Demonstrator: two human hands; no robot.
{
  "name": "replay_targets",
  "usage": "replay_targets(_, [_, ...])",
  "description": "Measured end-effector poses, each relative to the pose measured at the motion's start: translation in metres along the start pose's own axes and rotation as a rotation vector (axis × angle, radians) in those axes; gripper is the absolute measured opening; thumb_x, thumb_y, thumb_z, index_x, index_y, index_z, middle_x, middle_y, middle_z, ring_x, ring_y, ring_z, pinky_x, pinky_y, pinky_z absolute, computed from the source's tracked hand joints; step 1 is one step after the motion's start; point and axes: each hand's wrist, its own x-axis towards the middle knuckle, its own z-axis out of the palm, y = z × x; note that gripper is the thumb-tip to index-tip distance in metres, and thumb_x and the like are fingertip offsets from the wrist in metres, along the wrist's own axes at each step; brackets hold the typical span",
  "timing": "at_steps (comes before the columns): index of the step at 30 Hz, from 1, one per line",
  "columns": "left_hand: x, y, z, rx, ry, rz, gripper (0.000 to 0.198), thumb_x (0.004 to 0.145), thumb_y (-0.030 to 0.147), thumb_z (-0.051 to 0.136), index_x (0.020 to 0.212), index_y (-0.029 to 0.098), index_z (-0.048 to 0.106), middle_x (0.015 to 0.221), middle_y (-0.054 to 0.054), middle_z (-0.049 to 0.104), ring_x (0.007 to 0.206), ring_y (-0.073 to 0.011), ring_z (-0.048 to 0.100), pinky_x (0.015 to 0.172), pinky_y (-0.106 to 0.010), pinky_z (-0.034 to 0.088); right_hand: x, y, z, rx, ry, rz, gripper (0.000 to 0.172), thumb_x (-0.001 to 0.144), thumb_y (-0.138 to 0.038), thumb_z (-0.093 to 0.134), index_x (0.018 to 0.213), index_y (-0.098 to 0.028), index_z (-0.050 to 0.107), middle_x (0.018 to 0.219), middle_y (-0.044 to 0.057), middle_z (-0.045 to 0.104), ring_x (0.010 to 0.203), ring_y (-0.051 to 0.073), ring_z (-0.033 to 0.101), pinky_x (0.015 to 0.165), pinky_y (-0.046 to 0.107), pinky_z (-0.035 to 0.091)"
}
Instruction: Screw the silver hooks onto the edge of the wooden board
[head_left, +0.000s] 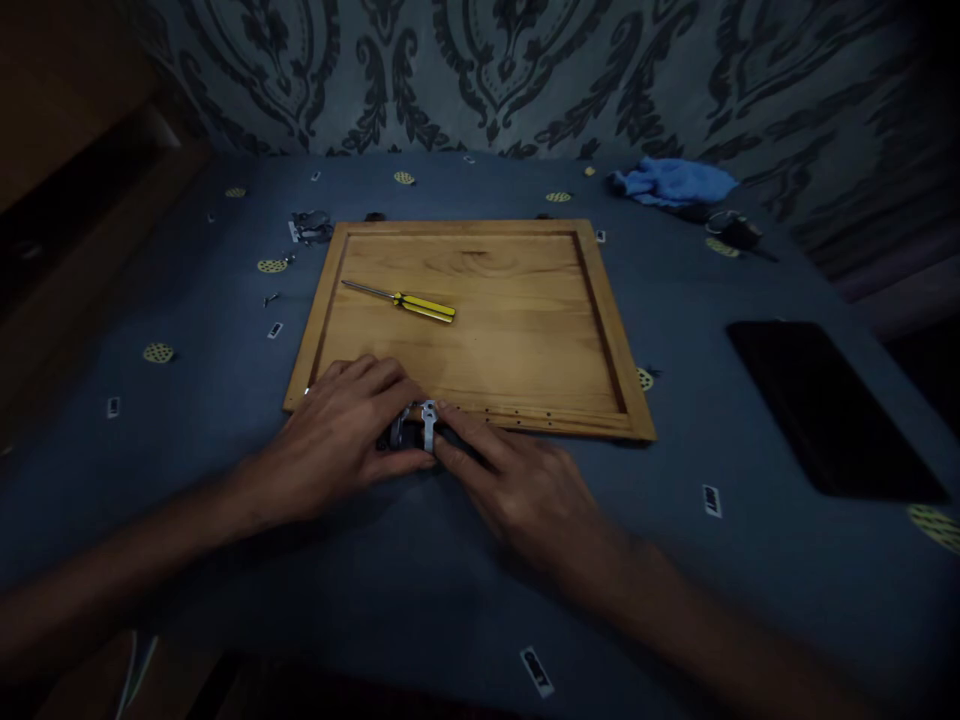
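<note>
A wooden panel with a raised frame (pixel 600 330) lies flat on a blue cloth. At the middle of its near edge both my hands hold a small metal hinge (pixel 427 425). My left hand (pixel 337 435) curls around the hinge's left side, fingers closed on it. My right hand (pixel 517 485) pinches the hinge's right side with fingertips against the frame. A row of small holes (pixel 517 412) runs along the near frame just right of the hinge. A yellow-handled screwdriver (pixel 409 301) lies on the panel, apart from both hands.
More metal hardware (pixel 309 228) and loose screws (pixel 271 298) lie off the panel's far left corner. A blue rag (pixel 671 183) and a dark object (pixel 739 232) lie at the far right. A black flat slab (pixel 825 405) rests at right. A patterned wall stands behind.
</note>
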Motion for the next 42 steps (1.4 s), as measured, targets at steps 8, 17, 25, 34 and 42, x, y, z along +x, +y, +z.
replay_targets(8, [-0.0006,-0.001,0.0002,-0.015,0.01,0.006,0.037,0.093,0.049,0.072,0.115,0.021,0.067,0.107,-0.006,0.067,0.1,-0.0258,0.063,0.082,-0.039,0.046,-0.0005,0.0003,-0.0011,-0.005,-0.039,0.011,0.041,0.092,-0.001,0.052,0.127,-0.012,0.071,0.138,0.018,0.07,0.096,0.024,0.077,0.07,0.035,0.067])
replay_targets(17, [-0.0008,-0.0012,0.0,-0.036,0.019,0.015,0.037,0.093,0.047,0.073,0.115,0.018,0.068,0.104,-0.006,0.066,0.098,-0.0267,0.063,0.081,-0.041,0.047,-0.002,0.0022,0.0012,-0.036,0.056,-0.001,0.035,0.096,-0.004,0.052,0.122,-0.014,0.073,0.133,0.016,0.073,0.09,0.022,0.077,0.07,0.035,0.067])
replay_targets(25, [-0.0007,-0.0016,0.0002,-0.041,0.015,0.018,0.032,0.094,0.046,0.072,0.112,0.02,0.068,0.103,-0.005,0.066,0.097,-0.0253,0.061,0.082,-0.04,0.045,-0.0034,0.0018,0.0012,-0.018,0.082,0.022,0.034,0.097,-0.005,0.053,0.122,-0.015,0.073,0.133,0.014,0.074,0.094,0.021,0.077,0.073,0.033,0.067])
replay_targets(34, [-0.001,-0.0027,0.0021,-0.029,0.026,0.02,0.032,0.093,0.045,0.074,0.114,0.021,0.068,0.103,-0.003,0.066,0.096,-0.0235,0.061,0.082,-0.038,0.042,-0.0031,0.0021,0.0002,-0.021,0.077,0.028,0.036,0.095,-0.004,0.052,0.122,-0.016,0.074,0.135,0.013,0.073,0.095,0.021,0.077,0.073,0.032,0.066])
replay_targets(42, [-0.0011,-0.002,0.0013,-0.026,0.017,0.021,0.034,0.093,0.047,0.073,0.113,0.02,0.068,0.102,-0.004,0.066,0.096,-0.0244,0.062,0.081,-0.038,0.043,-0.0039,0.0034,-0.0004,0.031,0.028,0.038,0.035,0.096,-0.006,0.057,0.126,-0.015,0.072,0.138,0.015,0.071,0.098,0.024,0.077,0.077,0.038,0.067])
